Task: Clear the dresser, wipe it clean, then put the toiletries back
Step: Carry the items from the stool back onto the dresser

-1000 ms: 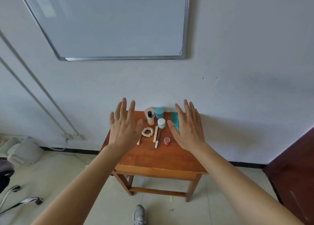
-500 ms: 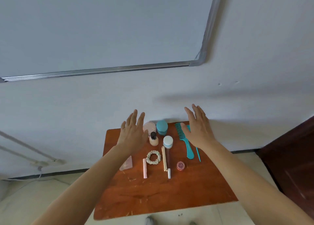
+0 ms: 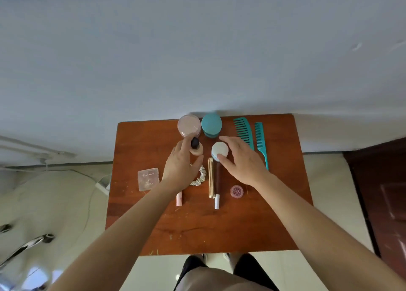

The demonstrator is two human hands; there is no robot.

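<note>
While the toiletries are laid out on the wooden dresser (image 3: 241, 224), the left hand (image 3: 182, 166) is held over the scrunchie (image 3: 201, 177), forefinger and thumb spread either side of the dark-capped bottle (image 3: 195, 146). The right hand (image 3: 242, 162) is arched about the white-lidded jar (image 3: 219, 150), thumb at its near edge. Both hands are seen uncurled, nothing clasped. A pink jar (image 3: 189, 125), a teal jar (image 3: 211, 124), a wide-toothed comb (image 3: 243, 132) and a fine comb (image 3: 260, 139) are ranged along the back.
</note>
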